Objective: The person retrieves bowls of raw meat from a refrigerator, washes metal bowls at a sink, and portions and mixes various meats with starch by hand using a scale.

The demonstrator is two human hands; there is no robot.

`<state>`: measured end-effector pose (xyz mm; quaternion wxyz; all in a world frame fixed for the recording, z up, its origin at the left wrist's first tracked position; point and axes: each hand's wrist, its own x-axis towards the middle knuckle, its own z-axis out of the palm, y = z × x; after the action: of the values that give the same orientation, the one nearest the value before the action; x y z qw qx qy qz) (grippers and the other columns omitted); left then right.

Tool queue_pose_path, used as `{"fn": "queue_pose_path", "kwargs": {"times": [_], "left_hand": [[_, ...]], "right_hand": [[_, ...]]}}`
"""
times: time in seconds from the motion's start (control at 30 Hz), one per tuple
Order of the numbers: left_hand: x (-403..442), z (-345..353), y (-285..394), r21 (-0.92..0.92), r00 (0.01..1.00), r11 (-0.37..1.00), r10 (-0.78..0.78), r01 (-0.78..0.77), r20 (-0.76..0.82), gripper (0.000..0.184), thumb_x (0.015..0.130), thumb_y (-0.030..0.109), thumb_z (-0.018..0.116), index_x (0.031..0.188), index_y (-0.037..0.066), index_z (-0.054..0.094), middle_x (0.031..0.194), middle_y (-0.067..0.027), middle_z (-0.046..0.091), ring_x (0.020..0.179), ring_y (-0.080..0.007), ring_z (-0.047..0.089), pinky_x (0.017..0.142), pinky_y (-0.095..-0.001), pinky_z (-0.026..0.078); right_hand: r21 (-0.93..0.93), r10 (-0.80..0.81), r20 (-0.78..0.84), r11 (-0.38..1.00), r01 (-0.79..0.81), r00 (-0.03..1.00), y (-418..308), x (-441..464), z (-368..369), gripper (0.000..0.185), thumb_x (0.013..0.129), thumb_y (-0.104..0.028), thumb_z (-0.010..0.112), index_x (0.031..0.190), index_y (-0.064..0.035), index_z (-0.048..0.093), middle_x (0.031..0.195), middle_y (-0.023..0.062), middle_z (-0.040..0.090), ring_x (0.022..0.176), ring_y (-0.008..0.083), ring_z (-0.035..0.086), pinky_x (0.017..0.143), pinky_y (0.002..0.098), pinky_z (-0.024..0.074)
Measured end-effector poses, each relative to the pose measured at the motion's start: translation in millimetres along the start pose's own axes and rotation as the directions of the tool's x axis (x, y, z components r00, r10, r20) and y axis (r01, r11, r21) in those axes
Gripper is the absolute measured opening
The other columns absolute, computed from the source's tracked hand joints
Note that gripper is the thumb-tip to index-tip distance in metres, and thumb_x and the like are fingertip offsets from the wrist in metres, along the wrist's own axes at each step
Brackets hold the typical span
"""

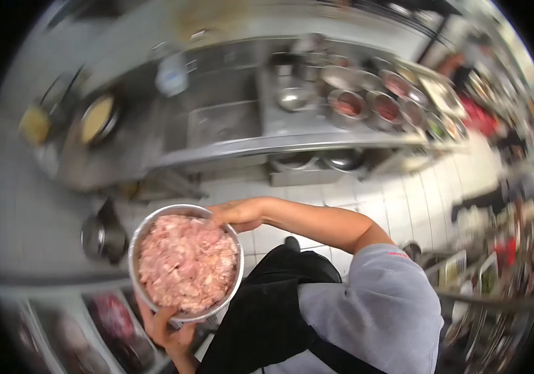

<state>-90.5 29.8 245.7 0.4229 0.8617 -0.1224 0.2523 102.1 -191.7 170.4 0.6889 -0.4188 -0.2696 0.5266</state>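
A round metal bowl (239,283) full of pale pink ground meat (186,265) is held over the floor at lower left. My right hand (239,214) grips its upper right rim, at the end of my outstretched bare arm. Below the bowl, my left hand (170,327) supports the lower edge, with the thumb near the rim and the other fingers partly hidden under it. The meat is heaped close to the rim.
A steel counter (304,140) with a sink (223,121) runs across the top. Several metal bowls (347,107) stand on its right part. Trays of meat (114,318) lie at lower left, a dark pot (103,238) above them. A blurred person (479,53) is at upper right.
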Motion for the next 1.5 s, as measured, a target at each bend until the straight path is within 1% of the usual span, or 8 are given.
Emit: {"fn": "queue_pose_path", "kwargs": {"times": [0.17,0.27,0.37,0.53,0.77,0.9,1.17,1.5], "left_hand": [[85.3,47.9,71.6,-0.364,0.783,0.913,0.362,-0.186,0.506,0.035,0.058,0.023,0.083,0.079,0.004,0.062,0.131,-0.0309,0.040,0.119,-0.0419,0.046,0.095,-0.0422,0.039],[154.2,81.3,-52.9,-0.541,0.607,0.841,0.446,-0.031,0.658,0.032,0.057,0.020,0.084,0.079,0.006,0.066,0.134,-0.0260,0.040,0.124,-0.0366,0.043,0.099,-0.0415,0.036],[170.2,214.1,-1.6,-0.549,0.424,0.830,0.535,-0.102,0.730,0.044,0.060,0.020,0.082,0.097,0.005,0.065,0.135,-0.0250,0.040,0.126,-0.0338,0.040,0.100,-0.0404,0.035],[188.7,314.9,30.0,-0.587,0.480,0.650,0.365,0.482,0.798,0.052,0.080,0.018,0.069,0.124,0.000,0.047,0.124,-0.0197,0.050,0.112,-0.0237,0.053,0.087,-0.0337,0.048],[274.9,421.3,0.8,-0.335,0.366,0.783,0.148,0.524,0.919,0.035,0.092,0.024,0.052,0.116,-0.001,0.052,0.096,-0.0114,0.063,0.074,-0.0138,0.061,0.055,-0.0230,0.049],[317.6,505.3,44.0,-0.290,0.335,0.821,0.129,0.492,0.933,0.035,0.092,0.029,0.051,0.105,-0.001,0.060,0.084,-0.0109,0.065,0.071,-0.0143,0.060,0.055,-0.0262,0.048],[287.5,722.7,152.3,-0.118,0.503,0.899,0.341,-0.422,0.794,0.052,0.083,0.046,0.056,0.091,-0.005,0.064,0.096,-0.0276,0.062,0.095,-0.0407,0.059,0.082,-0.0461,0.046],[278.4,748.7,183.0,-0.200,0.582,0.934,0.342,-0.296,0.738,0.032,0.074,0.020,0.058,0.085,-0.009,0.061,0.092,-0.0324,0.059,0.088,-0.0436,0.059,0.076,-0.0485,0.046]], "right_hand": [[0.101,-0.312,-0.577,0.890,0.445,0.755,1.7,-193.0,100.5,0.071,0.080,-0.022,0.058,0.139,-0.0043,0.023,0.135,0.0141,0.038,0.121,0.0219,0.043,0.100,0.0381,0.0399],[0.083,-0.281,-0.836,0.785,0.614,0.472,57.6,-120.7,81.2,0.066,0.078,-0.018,0.058,0.136,-0.0027,0.030,0.129,0.0136,0.044,0.118,0.0214,0.046,0.097,0.0369,0.0420],[0.122,-0.182,-0.936,0.635,0.763,0.301,119.4,-218.4,48.3,0.062,0.077,-0.017,0.059,0.133,-0.0032,0.034,0.128,0.0143,0.045,0.115,0.0239,0.048,0.098,0.0393,0.0412],[-0.229,-0.193,-0.969,0.453,0.861,-0.156,133.5,-267.4,67.0,0.064,0.077,-0.018,0.060,0.132,-0.0023,0.032,0.124,0.0131,0.049,0.113,0.0258,0.050,0.098,0.0438,0.0406],[-0.467,-0.148,-0.883,0.384,0.797,-0.446,160.5,-325.1,18.0,0.066,0.075,-0.023,0.061,0.132,-0.0046,0.034,0.127,0.0126,0.046,0.115,0.0263,0.048,0.096,0.0474,0.0401],[-0.563,-0.135,-0.816,0.407,0.720,-0.562,107.6,-335.9,25.5,0.072,0.074,-0.024,0.060,0.136,-0.0047,0.027,0.131,0.0141,0.042,0.117,0.0292,0.046,0.094,0.0512,0.0409],[-0.625,0.043,-0.738,0.329,0.707,-0.673,105.8,-341.9,34.9,0.072,0.077,-0.026,0.057,0.137,-0.0045,0.025,0.136,0.0152,0.038,0.120,0.0298,0.045,0.096,0.0517,0.0400],[-0.563,0.163,-0.750,0.353,0.747,-0.641,140.5,-414.2,26.1,0.073,0.078,-0.024,0.057,0.139,-0.0038,0.022,0.137,0.0149,0.036,0.122,0.0311,0.043,0.098,0.0508,0.0393]]}}
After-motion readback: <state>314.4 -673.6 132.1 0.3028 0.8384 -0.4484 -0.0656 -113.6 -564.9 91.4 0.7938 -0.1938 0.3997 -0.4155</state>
